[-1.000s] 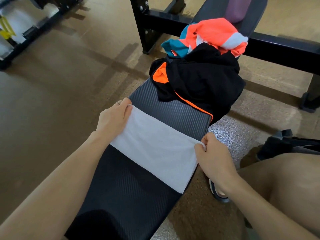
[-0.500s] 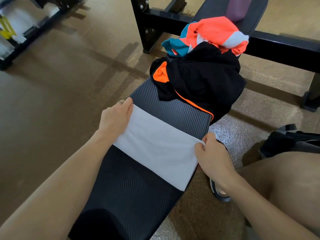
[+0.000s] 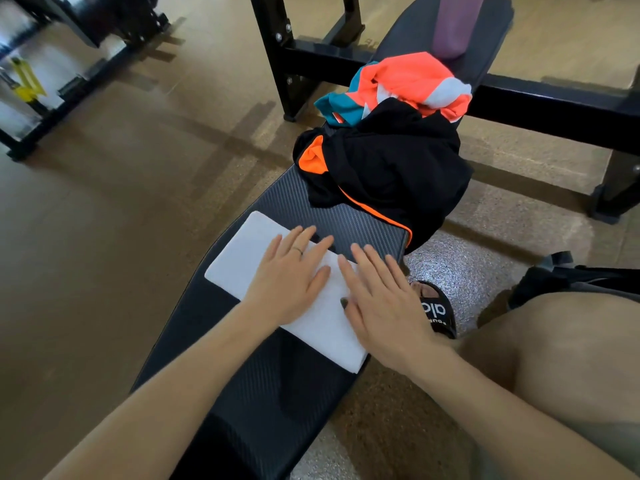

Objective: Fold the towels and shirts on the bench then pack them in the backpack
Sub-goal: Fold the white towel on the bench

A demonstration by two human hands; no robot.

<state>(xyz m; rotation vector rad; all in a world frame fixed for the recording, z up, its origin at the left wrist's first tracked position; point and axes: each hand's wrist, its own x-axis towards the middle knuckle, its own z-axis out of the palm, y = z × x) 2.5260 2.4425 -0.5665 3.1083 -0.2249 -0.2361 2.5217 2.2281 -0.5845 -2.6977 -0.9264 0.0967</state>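
Observation:
A folded white towel [image 3: 242,258] lies flat across the black bench [image 3: 277,393]. My left hand [image 3: 291,278] and my right hand [image 3: 384,303] press on it side by side, fingers straight and spread. Farther along the bench sits a crumpled black shirt with orange trim [image 3: 388,171], and behind it a bunched orange, teal and white shirt [image 3: 405,84]. A dark bag [image 3: 561,275], possibly the backpack, lies on the floor at the right, partly hidden by my knee.
A purple item [image 3: 453,26] rests at the bench's far end. The black rack frame [image 3: 540,105] crosses behind the bench. My sandalled foot [image 3: 434,310] stands on the floor right of the bench. A weight rack [image 3: 52,81] stands at far left.
Both hands let go of the towel's far corners and now lie flat on its middle. The towel looks narrower, folded over on itself.

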